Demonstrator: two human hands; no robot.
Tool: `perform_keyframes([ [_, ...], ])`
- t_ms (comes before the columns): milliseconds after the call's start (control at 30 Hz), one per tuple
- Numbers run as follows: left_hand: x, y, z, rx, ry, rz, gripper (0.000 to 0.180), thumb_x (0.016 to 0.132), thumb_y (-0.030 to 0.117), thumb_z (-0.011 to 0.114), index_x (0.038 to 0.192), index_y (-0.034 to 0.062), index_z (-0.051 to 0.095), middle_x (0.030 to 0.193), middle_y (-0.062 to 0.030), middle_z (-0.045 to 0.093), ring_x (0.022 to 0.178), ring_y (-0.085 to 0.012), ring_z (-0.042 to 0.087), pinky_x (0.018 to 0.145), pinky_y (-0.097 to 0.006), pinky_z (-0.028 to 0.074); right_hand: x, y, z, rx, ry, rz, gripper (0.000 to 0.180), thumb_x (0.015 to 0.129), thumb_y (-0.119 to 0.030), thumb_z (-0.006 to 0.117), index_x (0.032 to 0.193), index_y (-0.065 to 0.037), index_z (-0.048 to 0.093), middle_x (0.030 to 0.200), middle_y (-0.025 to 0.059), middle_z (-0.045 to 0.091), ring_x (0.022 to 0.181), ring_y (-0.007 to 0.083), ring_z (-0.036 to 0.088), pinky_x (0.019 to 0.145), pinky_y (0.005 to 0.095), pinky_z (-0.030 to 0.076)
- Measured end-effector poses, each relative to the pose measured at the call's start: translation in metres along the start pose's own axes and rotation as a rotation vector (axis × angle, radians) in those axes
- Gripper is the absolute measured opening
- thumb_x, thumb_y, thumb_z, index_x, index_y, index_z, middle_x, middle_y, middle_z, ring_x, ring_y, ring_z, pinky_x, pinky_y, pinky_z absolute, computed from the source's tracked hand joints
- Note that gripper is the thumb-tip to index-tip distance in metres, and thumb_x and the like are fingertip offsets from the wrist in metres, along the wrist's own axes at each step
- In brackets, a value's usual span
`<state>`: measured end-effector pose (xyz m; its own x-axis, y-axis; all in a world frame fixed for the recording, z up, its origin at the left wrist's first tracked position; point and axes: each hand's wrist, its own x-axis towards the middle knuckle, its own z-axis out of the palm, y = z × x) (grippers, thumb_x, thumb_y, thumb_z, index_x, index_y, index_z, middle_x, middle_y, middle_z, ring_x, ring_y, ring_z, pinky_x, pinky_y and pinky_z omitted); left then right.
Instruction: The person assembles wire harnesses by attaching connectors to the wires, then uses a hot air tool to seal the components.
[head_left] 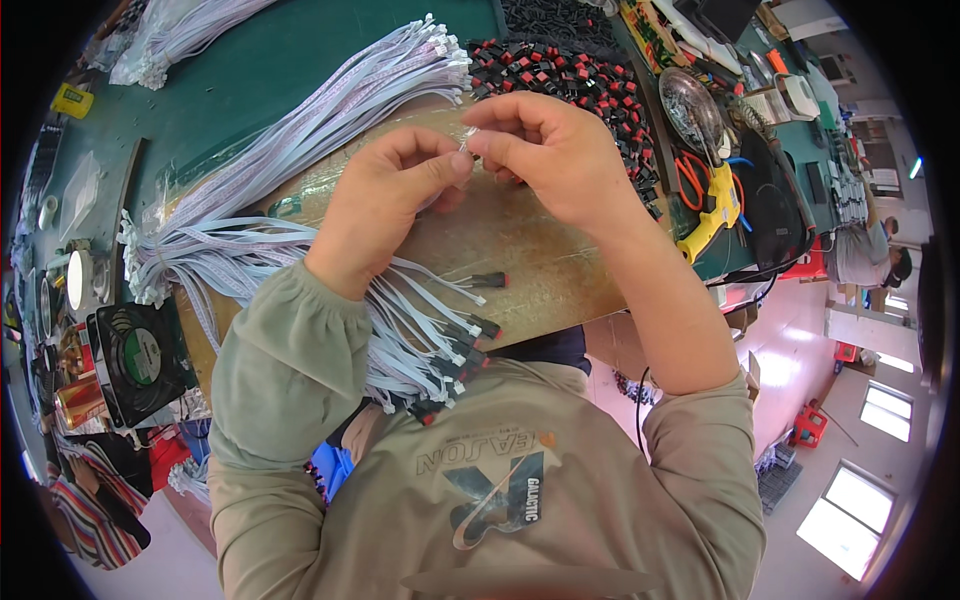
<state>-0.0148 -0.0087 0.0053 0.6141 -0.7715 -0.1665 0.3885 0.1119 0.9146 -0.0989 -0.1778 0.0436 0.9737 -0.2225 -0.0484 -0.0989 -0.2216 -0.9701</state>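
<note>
My left hand [385, 195] and my right hand [555, 155] meet fingertip to fingertip over the brown work board [545, 265]. Both are closed in a pinch on a small white connector [469, 136], mostly hidden by the fingers. Just beyond them lies a long bundle of white flat cables [330, 115] with white plugs at the far end. A pile of small black-and-red parts [560, 75] spreads behind my right hand. Beneath my left forearm rests another cable bundle [400, 335], several of its ends fitted with black-and-red pieces [490, 280].
A yellow glue gun [715, 210] lies at the right beside an orange cord [690, 180] and a metal pan [690, 105]. At the left stands a black fan [138, 360]. More bundled cables [180, 40] are at the far left, on the green table [270, 60].
</note>
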Motion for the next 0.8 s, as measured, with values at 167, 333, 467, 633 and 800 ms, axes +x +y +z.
perform_keyframes([
  [167, -0.001, 0.004, 0.001, 0.116, -0.011, -0.024, 0.019, 0.086, 0.014, 0.067, 0.097, 0.0000, 0.060, 0.083, -0.0025, 0.063, 0.071, -0.0089, 0.056, 0.064, -0.022, 0.044, -0.003, 0.001, -0.002, 0.089, -0.017, 0.022, 0.026, 0.085, -0.014, 0.067, 0.105, 0.003, 0.065, 0.084, 0.0041, 0.065, 0.072, 0.0087, 0.059, 0.066, 0.0226, 0.048],
  [333, -0.002, 0.004, 0.003, 0.057, 0.003, -0.006, 0.024, 0.087, 0.014, 0.066, 0.105, 0.0001, 0.057, 0.083, -0.0020, 0.062, 0.071, -0.0088, 0.055, 0.064, -0.022, 0.044, -0.002, -0.003, -0.011, 0.190, -0.083, 0.094, 0.024, 0.088, -0.014, 0.066, 0.108, -0.001, 0.064, 0.085, 0.0040, 0.065, 0.074, 0.0094, 0.061, 0.068, 0.0235, 0.051],
  [467, -0.001, 0.003, 0.003, 0.010, -0.009, 0.018, 0.027, 0.088, 0.015, 0.065, 0.109, 0.0000, 0.057, 0.083, -0.0018, 0.061, 0.071, -0.0089, 0.055, 0.064, -0.022, 0.044, -0.002, 0.001, -0.012, 0.135, -0.055, 0.078, 0.025, 0.089, -0.016, 0.065, 0.108, -0.001, 0.064, 0.086, 0.0039, 0.065, 0.074, 0.0096, 0.061, 0.068, 0.0236, 0.051],
  [633, -0.002, 0.003, 0.005, -0.009, 0.029, 0.027, 0.023, 0.088, 0.016, 0.066, 0.105, 0.0010, 0.061, 0.082, -0.0020, 0.061, 0.069, -0.0091, 0.055, 0.064, -0.022, 0.044, -0.007, 0.002, -0.010, 0.054, -0.026, 0.064, 0.025, 0.087, -0.018, 0.066, 0.106, -0.001, 0.066, 0.078, 0.0010, 0.063, 0.068, 0.0063, 0.056, 0.063, 0.0216, 0.047],
  [800, 0.000, -0.002, 0.001, 0.005, 0.034, 0.024, 0.019, 0.088, 0.016, 0.066, 0.099, 0.0018, 0.063, 0.080, -0.0019, 0.061, 0.068, -0.0091, 0.054, 0.063, -0.022, 0.044, -0.008, 0.008, -0.009, -0.041, 0.033, -0.047, 0.024, 0.086, -0.018, 0.066, 0.104, -0.003, 0.067, 0.084, 0.0015, 0.064, 0.073, 0.0086, 0.056, 0.066, 0.0233, 0.046],
])
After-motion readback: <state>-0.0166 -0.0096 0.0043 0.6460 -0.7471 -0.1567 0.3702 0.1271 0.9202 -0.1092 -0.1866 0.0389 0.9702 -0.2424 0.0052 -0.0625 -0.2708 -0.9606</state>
